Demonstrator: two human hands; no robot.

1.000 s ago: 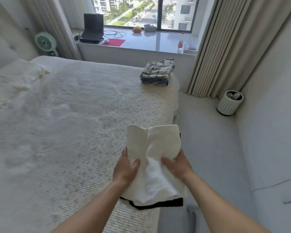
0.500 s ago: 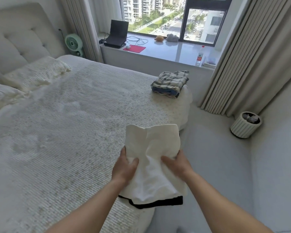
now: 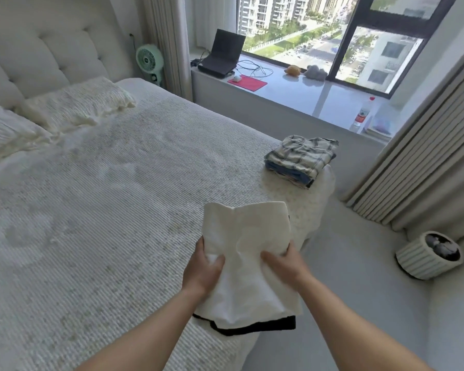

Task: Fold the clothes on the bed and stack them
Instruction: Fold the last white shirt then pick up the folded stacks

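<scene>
Both hands, left (image 3: 202, 269) and right (image 3: 285, 263), grip the folded white garment (image 3: 245, 253) above the bed's (image 3: 105, 210) near edge; carried loosely to the stack (image 3: 300, 159) at the far corner, it could unfold.

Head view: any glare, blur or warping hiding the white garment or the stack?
Head view: daylight from the window bleaches the white garment against the pale bed; the plaid stack reads clearly; wide-angle bend curves the curtain; slight softness overall.
</scene>
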